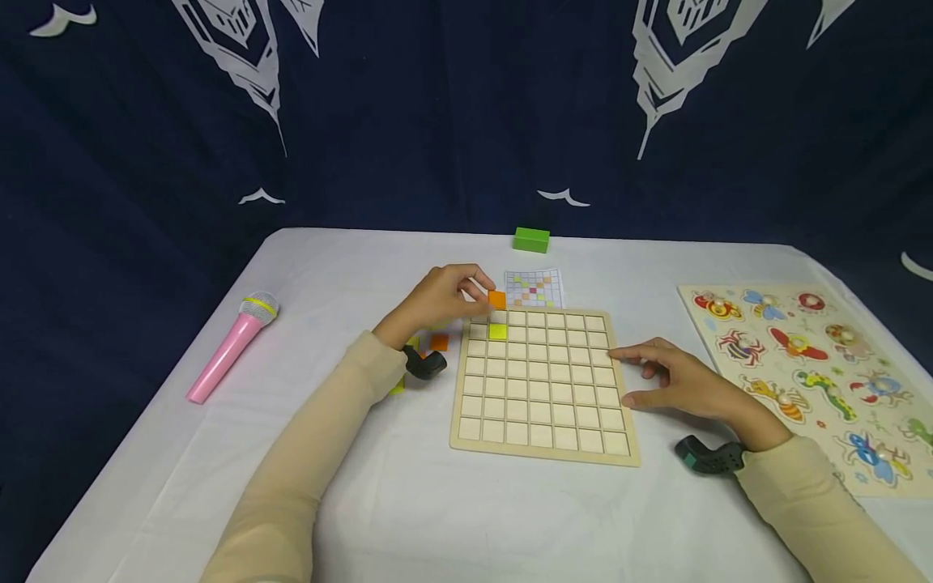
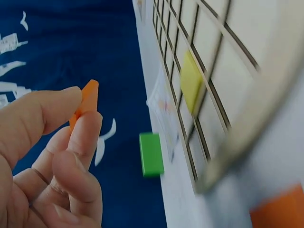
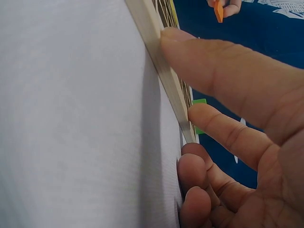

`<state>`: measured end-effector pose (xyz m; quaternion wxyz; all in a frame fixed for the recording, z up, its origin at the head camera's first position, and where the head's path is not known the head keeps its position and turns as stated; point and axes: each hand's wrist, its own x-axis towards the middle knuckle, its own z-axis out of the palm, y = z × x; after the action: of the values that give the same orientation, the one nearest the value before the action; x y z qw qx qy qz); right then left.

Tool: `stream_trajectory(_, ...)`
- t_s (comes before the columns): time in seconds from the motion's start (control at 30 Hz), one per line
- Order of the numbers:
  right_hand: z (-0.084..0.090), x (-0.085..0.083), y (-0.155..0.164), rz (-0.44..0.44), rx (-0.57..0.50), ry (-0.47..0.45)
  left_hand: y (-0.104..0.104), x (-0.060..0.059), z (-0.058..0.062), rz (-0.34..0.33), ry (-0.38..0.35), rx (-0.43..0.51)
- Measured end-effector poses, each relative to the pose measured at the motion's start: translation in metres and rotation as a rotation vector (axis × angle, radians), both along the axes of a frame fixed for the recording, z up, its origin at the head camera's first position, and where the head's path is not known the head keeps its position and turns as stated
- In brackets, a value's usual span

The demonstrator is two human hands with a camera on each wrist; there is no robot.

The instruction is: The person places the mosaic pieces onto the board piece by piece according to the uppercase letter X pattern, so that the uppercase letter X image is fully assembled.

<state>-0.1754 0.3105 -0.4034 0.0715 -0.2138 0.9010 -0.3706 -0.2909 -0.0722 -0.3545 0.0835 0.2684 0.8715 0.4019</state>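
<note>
One orange tile [image 1: 497, 300], pinched by your left hand [image 1: 450, 293] near the 11 o'clock edge of the grid board [image 1: 541, 412], whose 3 o'clock side your unclenched right hand [image 1: 674, 380] touches, looks light, stiff, perhaps slick; hold opposite edges.

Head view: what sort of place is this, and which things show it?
Probably an indoor play corner or staged filming spot: a white-covered table stands before a dark-blue patterned cloth and bears a gridded wooden board.
</note>
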Motion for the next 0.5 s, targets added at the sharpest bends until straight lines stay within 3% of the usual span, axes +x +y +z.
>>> stream_trajectory(0.17,0.0,0.0,0.0,-0.006,0.003,-0.002,0.019,0.002,0.0,-0.014,-0.01,-0.035)
stream_trajectory(0.5,0.0,0.0,-0.001,-0.006,0.005,0.007,0.051,0.012,-0.003,-0.045,0.041,-0.16)
